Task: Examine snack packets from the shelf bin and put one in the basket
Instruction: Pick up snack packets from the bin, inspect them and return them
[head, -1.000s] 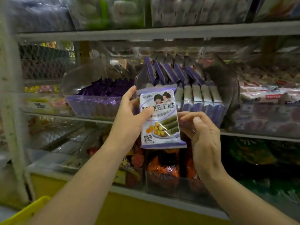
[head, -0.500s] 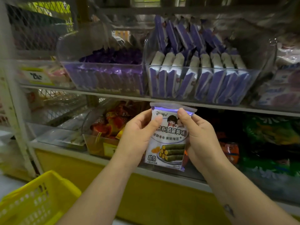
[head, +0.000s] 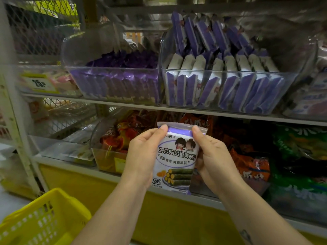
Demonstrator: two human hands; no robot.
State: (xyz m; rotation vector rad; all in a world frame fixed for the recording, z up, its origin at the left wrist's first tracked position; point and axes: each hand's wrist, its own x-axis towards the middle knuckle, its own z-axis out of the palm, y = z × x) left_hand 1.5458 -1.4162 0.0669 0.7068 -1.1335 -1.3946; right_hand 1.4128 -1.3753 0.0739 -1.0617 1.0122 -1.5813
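Observation:
A white and purple snack packet (head: 176,160) with seaweed rolls pictured on it stands upright in front of the lower shelf, its printed face towards me. My left hand (head: 143,156) grips its left edge, thumb at the top corner. My right hand (head: 214,156) holds the right edge, thumb on the top seal. Above, a clear shelf bin (head: 228,105) holds several packets of the same kind standing on edge. The yellow basket (head: 42,221) sits at the bottom left, below my left forearm.
A second clear bin (head: 115,85) of purple packets stands left of the first. Orange snack bags (head: 247,161) and green bags (head: 299,145) fill the lower shelf behind the packet. A white wire-mesh rack post (head: 19,135) runs down the left side.
Both hands have lowered the packet from bin height to in front of the lower shelf, and my right hand has taken hold of its right edge. The basket has come into view.

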